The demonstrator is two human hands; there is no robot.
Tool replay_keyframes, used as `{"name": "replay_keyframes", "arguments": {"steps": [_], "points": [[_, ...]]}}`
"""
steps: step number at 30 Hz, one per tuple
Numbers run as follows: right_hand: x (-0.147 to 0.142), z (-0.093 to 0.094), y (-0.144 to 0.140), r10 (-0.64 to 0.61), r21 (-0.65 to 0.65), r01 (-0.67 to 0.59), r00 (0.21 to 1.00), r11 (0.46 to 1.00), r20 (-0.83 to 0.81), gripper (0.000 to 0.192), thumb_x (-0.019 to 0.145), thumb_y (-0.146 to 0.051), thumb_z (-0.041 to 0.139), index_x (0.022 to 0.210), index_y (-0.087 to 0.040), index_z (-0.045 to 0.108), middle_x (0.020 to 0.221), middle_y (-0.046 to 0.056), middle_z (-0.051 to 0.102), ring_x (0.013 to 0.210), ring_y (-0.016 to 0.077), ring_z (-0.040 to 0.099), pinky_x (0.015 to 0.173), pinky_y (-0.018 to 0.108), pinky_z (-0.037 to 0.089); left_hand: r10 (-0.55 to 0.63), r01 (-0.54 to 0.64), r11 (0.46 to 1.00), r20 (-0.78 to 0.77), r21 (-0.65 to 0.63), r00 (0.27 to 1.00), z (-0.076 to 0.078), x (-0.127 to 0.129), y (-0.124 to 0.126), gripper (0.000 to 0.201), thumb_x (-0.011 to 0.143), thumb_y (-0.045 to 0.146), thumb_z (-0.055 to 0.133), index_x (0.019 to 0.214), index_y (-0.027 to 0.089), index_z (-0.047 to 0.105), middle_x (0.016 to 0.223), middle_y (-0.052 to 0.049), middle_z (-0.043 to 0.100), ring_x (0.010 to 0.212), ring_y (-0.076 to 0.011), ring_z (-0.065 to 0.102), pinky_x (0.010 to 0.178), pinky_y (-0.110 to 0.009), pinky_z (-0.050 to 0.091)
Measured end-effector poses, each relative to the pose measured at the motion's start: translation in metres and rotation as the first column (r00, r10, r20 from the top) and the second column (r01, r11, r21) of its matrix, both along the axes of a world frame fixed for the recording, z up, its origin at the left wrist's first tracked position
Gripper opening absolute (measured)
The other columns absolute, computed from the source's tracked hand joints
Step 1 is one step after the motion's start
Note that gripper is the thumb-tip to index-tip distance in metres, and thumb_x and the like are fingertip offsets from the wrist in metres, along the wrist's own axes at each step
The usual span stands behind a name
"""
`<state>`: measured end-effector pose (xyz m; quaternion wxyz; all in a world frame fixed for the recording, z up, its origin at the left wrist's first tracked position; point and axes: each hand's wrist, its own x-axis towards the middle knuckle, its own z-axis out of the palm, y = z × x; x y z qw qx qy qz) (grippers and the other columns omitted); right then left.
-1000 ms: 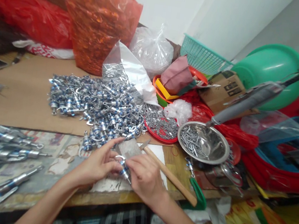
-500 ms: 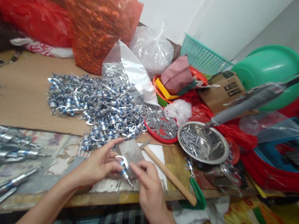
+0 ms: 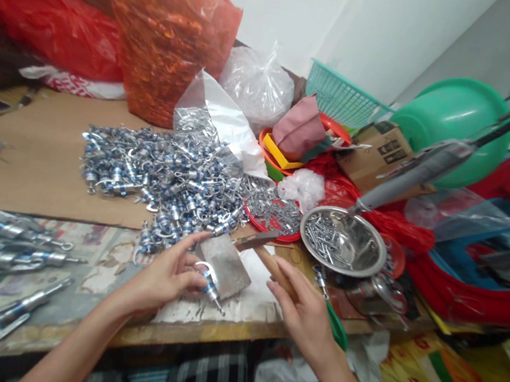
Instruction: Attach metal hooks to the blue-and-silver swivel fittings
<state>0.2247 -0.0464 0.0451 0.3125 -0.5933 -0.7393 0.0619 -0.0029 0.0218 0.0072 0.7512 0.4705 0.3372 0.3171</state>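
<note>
My left hand (image 3: 178, 272) pinches a small silver-and-blue metal fitting with a curved hook (image 3: 211, 287) against the near side of a grey metal block (image 3: 225, 263). My right hand (image 3: 299, 303) is closed round the wooden handle of a hammer (image 3: 275, 269), whose dark head lies just past the block's right corner. Under the block is a white sheet (image 3: 259, 279). Beyond my left hand spreads a big heap of similar silver-and-blue fittings (image 3: 168, 173).
A steel bowl of nails or pins (image 3: 370, 265) stands to the right, beside a red tray (image 3: 293, 238) of small metal pieces. Longer silver-and-blue fittings (image 3: 6, 258) lie at the left. An orange bag (image 3: 172, 36) stands behind the heap. The wooden table edge (image 3: 199, 329) runs in front.
My right hand has left the fitting, moved right and closed on the hammer handle. The hammer's head has lifted and turned near the block. My left hand stays on the fitting.
</note>
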Motion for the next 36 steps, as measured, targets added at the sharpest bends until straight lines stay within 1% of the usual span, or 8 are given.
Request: {"name": "replay_keyframes", "arguments": {"steps": [3,9,12,17,20,23,30,36], "points": [[-0.010,0.010,-0.014,0.111,0.128,-0.111,0.994,0.986,0.012,0.050,0.083,-0.010,0.045,0.129,-0.028,0.037,0.101,0.004,0.060,0.088,0.0145,0.058,0.074,0.024,0.046,0.003,-0.003,1.000,-0.004,-0.012,1.000,0.000,0.001,0.001,0.072,0.067,0.015,0.060,0.128,0.021,0.022,0.066,0.004,0.058,0.058,-0.0124,0.056,0.056,-0.027,0.046],[-0.019,-0.006,-0.024,0.113,-0.047,-0.104,0.943,0.993,0.312,0.049,0.081,-0.005,0.036,0.125,-0.025,0.044,0.078,0.004,0.061,0.065,0.0151,0.058,0.055,0.024,0.045,0.026,-0.025,1.000,-0.022,0.001,0.999,0.002,0.002,0.002,0.075,0.065,0.015,0.061,0.129,0.020,0.021,0.063,0.005,0.057,0.054,-0.0107,0.054,0.054,-0.025,0.045],[-0.023,-0.006,-0.023,0.085,0.019,-0.095,0.951,0.995,0.297,0.051,0.081,-0.004,0.035,0.126,-0.025,0.043,0.082,0.005,0.062,0.068,0.0153,0.057,0.059,0.025,0.045,0.028,-0.028,1.000,-0.033,0.014,0.999,0.003,0.002,0.002,0.075,0.065,0.015,0.061,0.129,0.020,0.021,0.062,0.005,0.057,0.053,-0.0110,0.054,0.052,-0.024,0.045],[-0.017,-0.014,-0.004,0.106,-0.117,-0.089,0.984,0.989,0.141,0.044,0.084,-0.012,0.039,0.125,-0.029,0.045,0.086,0.003,0.063,0.074,0.0144,0.059,0.064,0.024,0.047,0.037,-0.037,0.999,-0.032,0.001,0.999,0.004,0.001,0.001,0.077,0.063,0.016,0.063,0.129,0.019,0.023,0.063,0.004,0.059,0.054,-0.0119,0.056,0.053,-0.025,0.046],[0.000,-0.032,0.022,-0.036,-0.136,0.031,0.999,0.990,-0.034,0.040,0.083,-0.021,0.045,0.123,-0.023,0.047,0.105,0.006,0.062,0.091,0.0168,0.059,0.077,0.028,0.047,0.083,-0.081,0.997,-0.120,0.021,0.989,0.004,0.000,-0.002,0.061,0.062,0.019,0.065,0.118,0.017,0.040,0.067,0.001,0.064,0.062,-0.0159,0.061,0.062,-0.030,0.048],[0.016,-0.045,0.049,-0.051,-0.218,0.067,0.996,0.974,0.078,0.031,0.084,-0.025,0.045,0.112,-0.020,0.058,0.101,0.006,0.065,0.089,0.0169,0.060,0.076,0.027,0.047,0.168,-0.144,0.984,-0.278,0.106,0.946,0.004,-0.001,-0.006,0.027,0.063,0.025,0.064,0.088,0.014,0.062,0.072,-0.004,0.069,0.069,-0.0191,0.063,0.070,-0.032,0.048],[0.047,-0.034,0.116,-0.142,-0.178,0.221,0.917,0.959,0.372,0.030,0.082,-0.011,0.042,0.101,-0.018,0.064,0.102,0.010,0.062,0.095,0.0195,0.055,0.083,0.029,0.040,0.446,-0.220,0.804,-0.315,0.553,0.838,0.001,0.006,-0.012,0.009,0.064,0.026,0.064,0.064,0.021,0.071,0.083,-0.005,0.064,0.080,-0.0202,0.060,0.071,-0.029,0.047],[0.059,-0.034,0.159,0.023,-0.311,0.138,0.886,0.940,0.464,0.027,0.070,-0.008,0.054,0.089,-0.021,0.069,0.088,0.007,0.066,0.085,0.0194,0.058,0.075,0.024,0.040,0.477,-0.185,0.719,-0.282,0.670,0.832,-0.003,0.011,-0.015,0.010,0.068,0.024,0.062,0.070,0.022,0.072,0.072,-0.002,0.062,0.071,-0.0167,0.059,0.065,-0.025,0.045]]}}
